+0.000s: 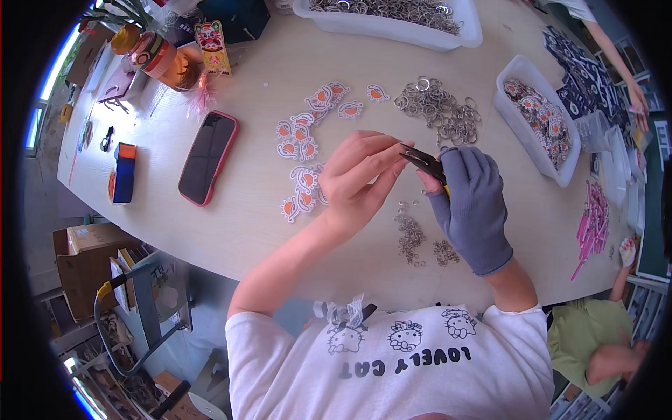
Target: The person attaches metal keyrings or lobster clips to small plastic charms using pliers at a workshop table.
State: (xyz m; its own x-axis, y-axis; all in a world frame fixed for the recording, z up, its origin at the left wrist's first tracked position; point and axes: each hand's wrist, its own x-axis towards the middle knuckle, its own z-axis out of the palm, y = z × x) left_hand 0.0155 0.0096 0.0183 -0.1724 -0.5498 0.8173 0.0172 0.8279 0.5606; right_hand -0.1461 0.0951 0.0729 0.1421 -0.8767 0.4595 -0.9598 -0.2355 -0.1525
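Note:
My right hand [474, 210], in a grey fingerless glove, is closed around black-jawed pliers [423, 162] with a bit of yellow on the handle. The tips of the pliers meet the fingertips of my bare left hand [355, 180], which is closed in a pinch. Whatever lies between those fingertips is too small to make out. Beside my left hand lie several white and orange flat charms [301, 129], partly hidden behind it. Metal key rings [441, 108] with short chains are heaped beyond my hands. Small loose metal rings [410, 234] are scattered nearer, between my forearms.
A white tub of key rings [392, 35] stands at the far edge, a tub of finished charms [514, 112] at the right. A phone [208, 157], an amber bottle [175, 66] and a blue box [124, 173] are at left. Pink strips [593, 227] lie right; other people's arms [616, 59] show there.

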